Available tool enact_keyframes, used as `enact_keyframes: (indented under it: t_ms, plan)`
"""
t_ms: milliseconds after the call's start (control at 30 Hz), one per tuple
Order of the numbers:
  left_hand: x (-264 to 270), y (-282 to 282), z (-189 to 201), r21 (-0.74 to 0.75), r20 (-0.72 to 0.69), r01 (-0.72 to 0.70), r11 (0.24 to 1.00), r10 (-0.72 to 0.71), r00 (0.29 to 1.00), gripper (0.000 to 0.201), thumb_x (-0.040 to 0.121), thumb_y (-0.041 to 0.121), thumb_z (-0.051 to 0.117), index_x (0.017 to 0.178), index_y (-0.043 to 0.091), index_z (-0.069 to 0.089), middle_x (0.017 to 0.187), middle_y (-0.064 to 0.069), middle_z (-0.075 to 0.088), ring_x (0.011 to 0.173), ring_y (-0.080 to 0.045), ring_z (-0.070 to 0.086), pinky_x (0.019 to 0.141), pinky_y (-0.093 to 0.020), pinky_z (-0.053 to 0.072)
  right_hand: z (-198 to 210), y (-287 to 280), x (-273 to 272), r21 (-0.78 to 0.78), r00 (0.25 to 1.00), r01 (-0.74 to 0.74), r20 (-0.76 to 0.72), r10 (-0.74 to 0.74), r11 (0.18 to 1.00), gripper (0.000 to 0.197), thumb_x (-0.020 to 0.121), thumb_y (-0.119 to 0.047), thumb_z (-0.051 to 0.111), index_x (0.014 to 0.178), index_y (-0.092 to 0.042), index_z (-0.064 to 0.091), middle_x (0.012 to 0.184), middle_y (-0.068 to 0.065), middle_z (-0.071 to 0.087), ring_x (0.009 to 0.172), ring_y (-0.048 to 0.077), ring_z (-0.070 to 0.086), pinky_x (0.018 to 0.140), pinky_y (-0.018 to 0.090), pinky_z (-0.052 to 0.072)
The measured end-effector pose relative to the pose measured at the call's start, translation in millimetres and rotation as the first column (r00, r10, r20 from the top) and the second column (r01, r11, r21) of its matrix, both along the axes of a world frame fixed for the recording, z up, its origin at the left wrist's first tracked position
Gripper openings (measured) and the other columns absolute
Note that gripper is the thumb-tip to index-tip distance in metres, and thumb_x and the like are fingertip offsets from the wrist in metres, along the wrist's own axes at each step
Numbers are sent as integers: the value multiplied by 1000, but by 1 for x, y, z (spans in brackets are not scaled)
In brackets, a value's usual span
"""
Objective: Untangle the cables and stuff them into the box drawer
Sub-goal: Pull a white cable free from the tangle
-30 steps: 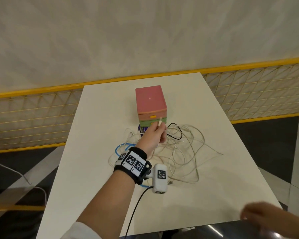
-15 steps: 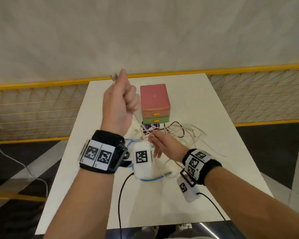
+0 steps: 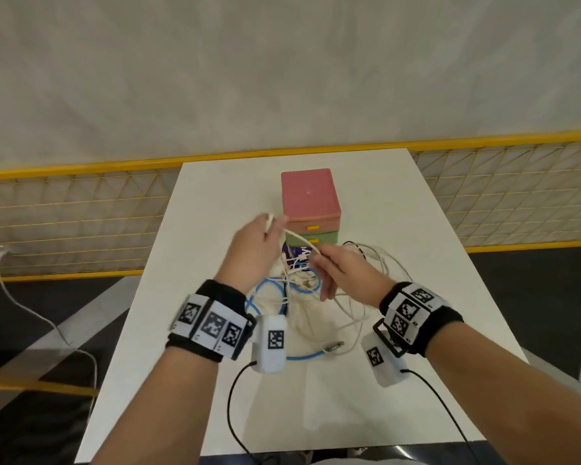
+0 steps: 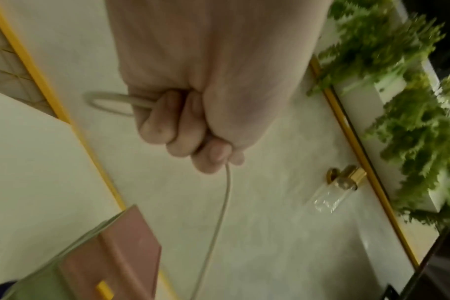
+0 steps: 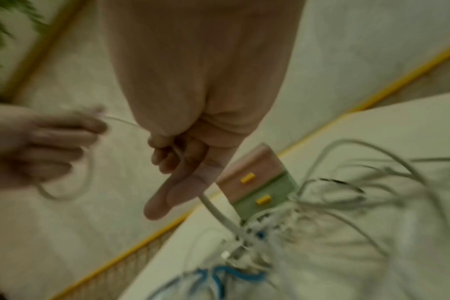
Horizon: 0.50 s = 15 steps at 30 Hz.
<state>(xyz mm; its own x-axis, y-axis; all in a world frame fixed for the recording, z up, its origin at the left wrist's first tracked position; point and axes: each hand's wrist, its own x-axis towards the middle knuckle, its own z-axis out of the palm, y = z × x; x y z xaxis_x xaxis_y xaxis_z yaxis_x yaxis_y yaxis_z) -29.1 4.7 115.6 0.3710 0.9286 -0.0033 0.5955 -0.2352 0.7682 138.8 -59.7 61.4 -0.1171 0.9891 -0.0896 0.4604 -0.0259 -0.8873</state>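
Above white table [image 3: 399,209], both hands' fingers [image 4: 183,130] pinch white cable [image 3: 297,237].

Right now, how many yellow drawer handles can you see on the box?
2: one yellow handle on the pink upper drawer, one on the green drawer below. A lower drawer's handle may be hidden behind the hands.

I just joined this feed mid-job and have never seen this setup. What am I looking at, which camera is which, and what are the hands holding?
No machine here: a person works with bare hands, wearing wristbands with cameras. The big picture comes from a head camera; the other two look along each wrist. On the white table stands a small drawer box, pink over green, both drawers shut, with a tangle of cables in front, mostly white, one blue. The left hand grips one end of a white cable; the right hand pinches the same cable further along, above the pile.
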Motion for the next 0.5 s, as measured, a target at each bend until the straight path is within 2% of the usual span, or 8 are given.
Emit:
enact_keyframes:
  t_ms: [67,133,200,267,333,367,433,500]
  plan:
    - [-10,12,7,135,96,-109,985,96,991,35,101,40,41,102,8,55,67,-3,59,62,-19,53,64,-31,40,-16,-4,6,-65,1000,21,-13,-22,998,26,102,-21,30,87,-6,45,76,5,53,64,38,68,54,36,51]
    - [-19,18,6,223,153,-214,951,183,971,34,102,37,41,102,7,55,68,-8,62,67,-27,57,69,-36,44,-25,-4,9,-92,999,25,27,-23,995,27,102,-21,29,86,-8,46,76,2,52,67,36,69,57,35,51]
    - [-21,15,-2,260,152,-243,934,209,966,25,102,32,40,105,13,56,61,-5,63,64,-27,60,65,-37,46,-23,0,7,-105,997,33,72,-25,994,27,102,-22,28,82,-16,45,75,3,51,66,33,70,55,30,51]
    - [-15,4,-10,247,124,-146,958,118,985,24,103,29,37,120,27,54,53,-1,63,56,-20,61,61,-33,49,-17,3,5,-97,992,32,124,-19,995,26,102,-24,28,82,-21,44,75,2,50,59,30,69,51,31,51]
    - [-7,-6,-17,263,41,4,965,-15,999,39,103,33,35,140,42,39,54,-2,64,56,-14,64,64,-32,54,-12,4,4,-80,980,13,199,3,997,21,102,-24,28,92,-18,45,74,-9,49,48,28,65,46,32,49]
    - [-2,-11,-20,292,19,51,955,-59,998,45,103,33,35,145,46,29,55,-1,64,55,-14,64,66,-34,56,-10,3,4,-79,971,4,238,15,997,20,102,-23,27,96,-16,45,75,-11,50,42,27,61,43,31,47]
    - [2,-18,-24,369,55,72,927,-99,994,56,102,25,37,149,49,16,57,2,63,52,-13,62,66,-38,56,-5,3,6,-93,950,4,310,25,996,21,102,-21,27,99,-13,46,79,-9,55,36,24,55,37,27,43]
    - [5,-25,-25,483,77,110,868,-168,983,64,98,19,37,148,50,12,57,-1,62,51,-17,60,62,-39,55,-3,5,10,-128,935,42,354,7,991,22,101,-17,26,96,-13,47,72,-6,55,33,20,51,32,23,39]
